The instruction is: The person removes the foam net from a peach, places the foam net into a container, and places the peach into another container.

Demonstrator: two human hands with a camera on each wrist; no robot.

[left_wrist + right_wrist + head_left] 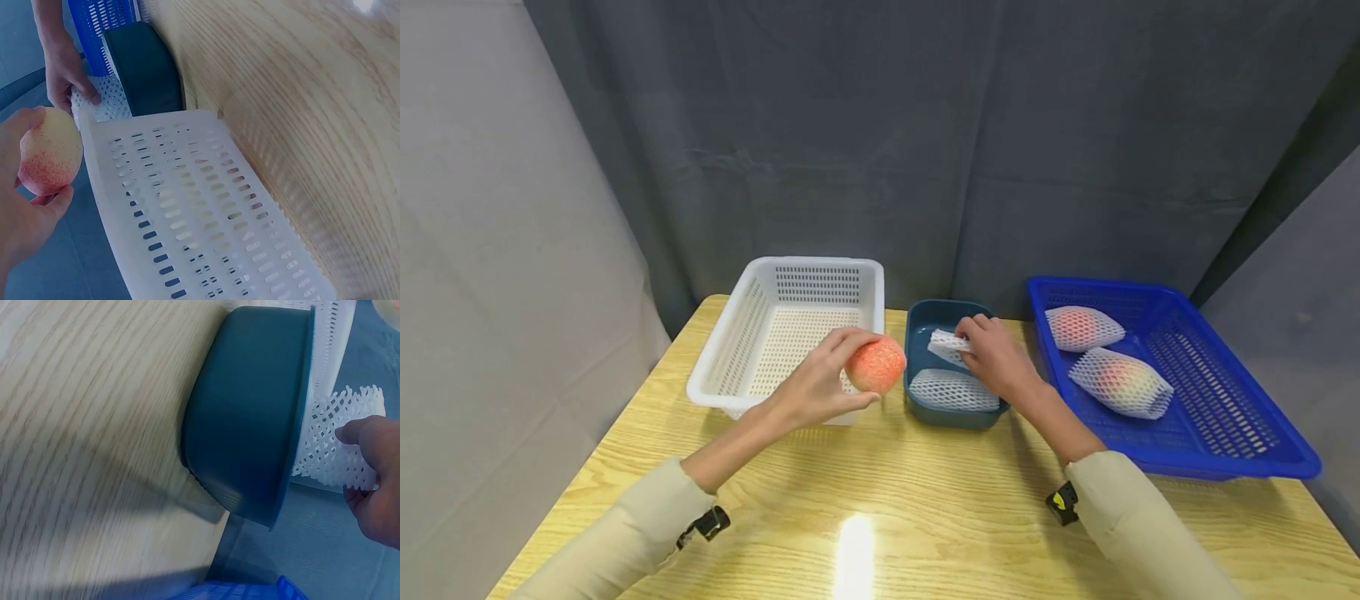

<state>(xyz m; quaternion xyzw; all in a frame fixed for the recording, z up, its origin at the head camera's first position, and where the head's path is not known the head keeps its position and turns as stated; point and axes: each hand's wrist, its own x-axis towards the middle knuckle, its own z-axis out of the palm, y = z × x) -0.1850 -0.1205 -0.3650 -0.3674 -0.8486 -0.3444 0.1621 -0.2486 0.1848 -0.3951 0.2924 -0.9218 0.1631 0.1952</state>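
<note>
My left hand (820, 379) grips a peach (877, 365) between thumb and fingers, near the right edge of the white basket (711, 367). In the left wrist view the peach (53, 153) looks pale yellow with a red-speckled side. My right hand (996, 354) pinches a white foam net sleeve (949, 346) over the dark teal bin (955, 421). Seen from the right wrist, the foam net (340, 437) hangs flattened between thumb and fingers at the bin's rim. Another foam net (953, 390) lies in the front of the bin.
At the right stands a blue basket (1225, 467) holding two fruits in foam nets, one reddish (1082, 328) and one yellow-red (1122, 383). All the containers stand on a wooden table (850, 492). A dark grey curtain (880, 150) hangs behind them.
</note>
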